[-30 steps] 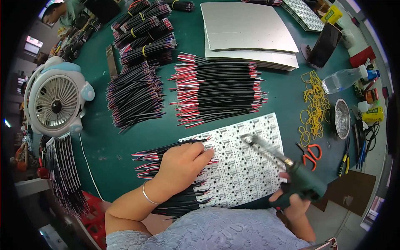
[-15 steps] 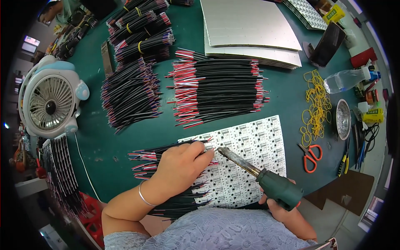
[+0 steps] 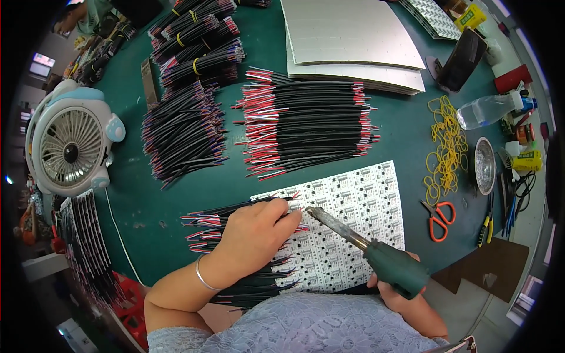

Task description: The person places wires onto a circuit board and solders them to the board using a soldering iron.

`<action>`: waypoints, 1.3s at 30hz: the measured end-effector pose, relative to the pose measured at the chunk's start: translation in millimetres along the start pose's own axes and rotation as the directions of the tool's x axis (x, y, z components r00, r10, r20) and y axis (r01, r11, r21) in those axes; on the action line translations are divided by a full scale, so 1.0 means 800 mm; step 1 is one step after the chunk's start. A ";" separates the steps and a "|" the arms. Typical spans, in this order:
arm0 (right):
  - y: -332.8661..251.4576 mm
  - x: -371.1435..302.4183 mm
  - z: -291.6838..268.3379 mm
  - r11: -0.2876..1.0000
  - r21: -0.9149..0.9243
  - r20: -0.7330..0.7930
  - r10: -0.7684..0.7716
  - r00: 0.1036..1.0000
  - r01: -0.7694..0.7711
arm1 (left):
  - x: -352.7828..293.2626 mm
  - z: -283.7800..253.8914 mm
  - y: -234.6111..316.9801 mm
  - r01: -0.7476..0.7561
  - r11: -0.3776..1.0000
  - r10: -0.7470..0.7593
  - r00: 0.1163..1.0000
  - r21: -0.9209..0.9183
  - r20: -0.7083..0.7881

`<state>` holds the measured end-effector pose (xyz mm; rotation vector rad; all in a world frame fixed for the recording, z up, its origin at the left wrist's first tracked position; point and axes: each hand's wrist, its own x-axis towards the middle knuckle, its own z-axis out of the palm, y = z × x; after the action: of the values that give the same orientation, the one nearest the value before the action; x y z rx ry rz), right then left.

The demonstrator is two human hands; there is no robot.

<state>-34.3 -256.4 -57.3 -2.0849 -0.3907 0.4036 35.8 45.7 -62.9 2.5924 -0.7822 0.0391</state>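
Note:
A white sheet of small circuit boards (image 3: 353, 235) lies on the table in front of me, with rows of black cables (image 3: 253, 288) along its left part. My left hand (image 3: 256, 232) rests over these cables, thumb and forefinger pinched together at the sheet; a cable end seems to be between them, though the fingertips mostly hide it. My right hand (image 3: 391, 288) grips a soldering iron with a green handle (image 3: 397, 267). The iron's dark tip sits close to my left fingertips, over the sheet's upper left area; whether it touches a board is too small to tell.
Loose black cables with red and white ends (image 3: 318, 120) and another cable pile (image 3: 183, 135) lie beyond. Silver panels (image 3: 353, 32) are stacked behind. A fan (image 3: 72, 144) stands left. Rubber bands (image 3: 445, 150), orange-handled scissors (image 3: 438, 220), a metal bowl (image 3: 484, 166) and a bottle (image 3: 488, 112) are right.
The soldering iron has shifted very slightly, its tip staying near my left fingertips. My left hand keeps its place, and the cables and sheet look the same.

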 end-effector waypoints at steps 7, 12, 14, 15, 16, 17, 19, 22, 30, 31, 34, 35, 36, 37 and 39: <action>-0.009 -0.010 0.003 0.958 0.250 -0.131 0.176 0.976 -0.140 | -0.002 0.001 -0.002 -0.003 1.000 0.003 1.000 0.009 -0.001; -0.006 -0.002 -0.006 0.995 0.100 -0.043 0.034 0.998 -0.029 | 0.001 0.006 -0.009 -0.008 0.998 0.006 1.000 -0.057 -0.030; -0.004 -0.001 -0.008 0.999 -0.027 -0.009 -0.044 0.999 0.044 | 0.001 0.009 -0.009 -0.015 0.996 0.011 0.999 -0.090 -0.038; -0.004 0.001 -0.008 0.987 -0.121 -0.026 -0.106 0.994 0.102 | 0.001 0.009 -0.009 -0.013 0.997 0.009 0.999 -0.080 -0.045; -0.004 0.003 -0.008 0.963 -0.216 -0.036 -0.172 0.984 0.160 | 0.001 0.009 -0.009 -0.011 0.998 0.007 0.999 -0.067 -0.054; -0.005 0.003 -0.008 0.964 -0.215 -0.036 -0.170 0.985 0.158 | 0.001 0.010 -0.009 -0.011 0.998 0.007 0.999 -0.068 -0.052; -0.006 0.003 -0.008 0.968 -0.200 -0.040 -0.165 0.985 0.154 | 0.002 0.009 -0.009 -0.004 0.997 -0.001 0.998 -0.081 -0.062; -0.005 0.002 -0.005 0.985 -0.119 -0.050 -0.128 0.991 0.121 | 0.001 0.013 -0.011 -0.020 0.996 0.012 0.996 -0.092 -0.085; -0.007 -0.007 -0.003 0.977 -0.192 -0.008 -0.097 0.995 0.094 | 0.001 0.014 -0.009 -0.025 0.995 0.015 0.995 -0.099 -0.103; -0.007 -0.007 -0.004 0.973 -0.211 0.018 -0.090 0.996 0.092 | 0.001 0.015 -0.009 -0.028 0.995 0.017 0.994 -0.099 -0.110; -0.006 -0.008 -0.001 0.980 -0.186 -0.029 -0.075 0.997 0.069 | 0.001 0.015 -0.009 -0.032 0.995 0.022 0.994 -0.094 -0.109; -0.002 -0.008 -0.001 0.980 -0.186 -0.029 -0.074 0.997 0.068 | 0.002 0.015 -0.009 -0.033 0.995 0.023 0.994 -0.095 -0.109; 0.005 -0.008 -0.001 0.967 -0.221 -0.031 -0.136 0.990 0.126 | 0.002 0.014 -0.009 -0.035 0.995 0.025 0.994 -0.092 -0.108; 0.010 -0.007 -0.001 0.950 -0.253 -0.031 -0.198 0.980 0.184 | 0.001 0.014 -0.009 -0.036 0.996 0.027 0.994 -0.087 -0.105; -0.004 -0.017 0.005 0.980 0.183 -0.136 0.108 0.985 -0.082 | 0.001 0.014 -0.009 -0.034 0.996 0.025 0.994 -0.081 -0.106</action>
<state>-48.6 -257.4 -54.8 -1.9496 -0.1625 0.3283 39.0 46.3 -75.8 2.4790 -0.7674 0.1474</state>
